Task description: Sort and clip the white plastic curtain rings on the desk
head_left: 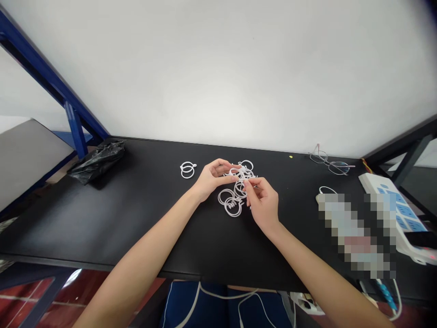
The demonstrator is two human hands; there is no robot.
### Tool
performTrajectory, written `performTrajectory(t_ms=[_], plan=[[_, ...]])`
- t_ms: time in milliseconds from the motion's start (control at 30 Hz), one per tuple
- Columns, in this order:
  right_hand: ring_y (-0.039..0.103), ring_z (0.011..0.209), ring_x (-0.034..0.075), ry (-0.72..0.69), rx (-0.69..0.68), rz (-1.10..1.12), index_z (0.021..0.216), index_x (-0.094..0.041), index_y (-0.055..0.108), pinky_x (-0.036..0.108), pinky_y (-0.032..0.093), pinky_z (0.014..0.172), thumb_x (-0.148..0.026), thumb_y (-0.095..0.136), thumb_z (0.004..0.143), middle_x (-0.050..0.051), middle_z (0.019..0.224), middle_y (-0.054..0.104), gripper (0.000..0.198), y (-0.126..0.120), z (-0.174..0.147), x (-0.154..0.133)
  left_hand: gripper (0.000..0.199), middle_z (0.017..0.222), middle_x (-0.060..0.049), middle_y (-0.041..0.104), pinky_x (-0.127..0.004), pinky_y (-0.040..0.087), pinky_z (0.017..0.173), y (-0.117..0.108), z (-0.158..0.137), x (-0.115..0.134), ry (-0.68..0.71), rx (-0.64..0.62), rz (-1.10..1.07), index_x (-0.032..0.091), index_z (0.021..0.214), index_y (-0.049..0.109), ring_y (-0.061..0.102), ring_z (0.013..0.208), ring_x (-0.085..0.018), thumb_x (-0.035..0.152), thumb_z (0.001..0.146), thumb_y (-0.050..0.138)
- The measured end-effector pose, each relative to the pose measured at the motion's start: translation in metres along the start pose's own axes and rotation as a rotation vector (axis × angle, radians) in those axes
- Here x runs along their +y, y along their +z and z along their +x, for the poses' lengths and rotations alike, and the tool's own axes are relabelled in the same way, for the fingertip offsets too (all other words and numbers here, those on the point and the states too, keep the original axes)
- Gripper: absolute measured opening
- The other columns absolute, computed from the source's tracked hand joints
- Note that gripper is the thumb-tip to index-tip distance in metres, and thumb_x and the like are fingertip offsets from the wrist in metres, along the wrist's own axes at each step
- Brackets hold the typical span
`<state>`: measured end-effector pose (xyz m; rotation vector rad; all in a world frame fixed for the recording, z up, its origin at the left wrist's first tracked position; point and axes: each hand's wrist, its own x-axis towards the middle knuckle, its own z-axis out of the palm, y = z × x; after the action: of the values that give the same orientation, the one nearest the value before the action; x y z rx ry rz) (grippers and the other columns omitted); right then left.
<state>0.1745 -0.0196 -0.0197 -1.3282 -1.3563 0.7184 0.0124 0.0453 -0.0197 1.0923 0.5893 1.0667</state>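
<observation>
A loose pile of white curtain rings (pixel 233 215) lies on the black table, several of them overlapping. Above the pile, my left hand (pixel 215 175) has a white ring (pixel 235 169) between its thumb and fingers. My right hand (pixel 264 200) pinches close to the same ring with thumb and forefinger; its fingertips cover the small part they grip. The two hands almost meet. Left of my left hand, two more white rings (pixel 187 171) lie overlapping, apart from the pile.
A crumpled black plastic bag (pixel 99 161) lies at the table's back left. Eyeglasses (pixel 331 164) rest at the back right, near a white power strip (pixel 396 205) and a blurred-out item (pixel 355 237). A white wall (pixel 218 82) rises behind the table. Cables hang over my lap.
</observation>
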Motion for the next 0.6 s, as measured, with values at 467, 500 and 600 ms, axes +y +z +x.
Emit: performTrajectory(t_ms=[467, 500, 600], plan=[[0.047, 0.043, 0.008, -0.052, -0.026, -0.043, 0.078, -0.02, 0.057, 0.022, 0.039, 0.042, -0.044, 0.055, 0.091, -0.001, 0.064, 0.061, 0.027, -0.0008, -0.0013, -0.0011, 0.041, 0.106, -0.011, 0.073, -0.043, 0.047, 0.091, -0.0002, 0.0005, 0.0008, -0.007, 0.006, -0.044, 0.017, 0.074, 0.043, 0.065, 0.107, -0.026, 0.015, 0.065, 0.083], [0.047, 0.043, 0.009, -0.07, -0.034, -0.052, 0.079, -0.02, 0.058, 0.022, 0.038, 0.042, -0.044, 0.053, 0.092, -0.001, 0.064, 0.061, 0.028, -0.0009, -0.0017, -0.0011, 0.04, 0.106, -0.011, 0.073, -0.043, 0.046, 0.092, 0.0001, 0.0005, 0.0009, -0.012, 0.0, -0.051, 0.017, 0.074, 0.043, 0.066, 0.105, -0.026, 0.015, 0.065, 0.083], [0.046, 0.043, 0.009, -0.115, -0.06, -0.067, 0.086, -0.019, 0.061, 0.023, 0.038, 0.042, -0.043, 0.048, 0.094, 0.0, 0.064, 0.061, 0.028, -0.001, -0.0032, -0.0009, 0.039, 0.104, -0.011, 0.073, -0.043, 0.046, 0.092, 0.0007, 0.0004, 0.0017, -0.021, -0.016, -0.065, 0.017, 0.074, 0.044, 0.067, 0.102, -0.024, 0.015, 0.066, 0.082]])
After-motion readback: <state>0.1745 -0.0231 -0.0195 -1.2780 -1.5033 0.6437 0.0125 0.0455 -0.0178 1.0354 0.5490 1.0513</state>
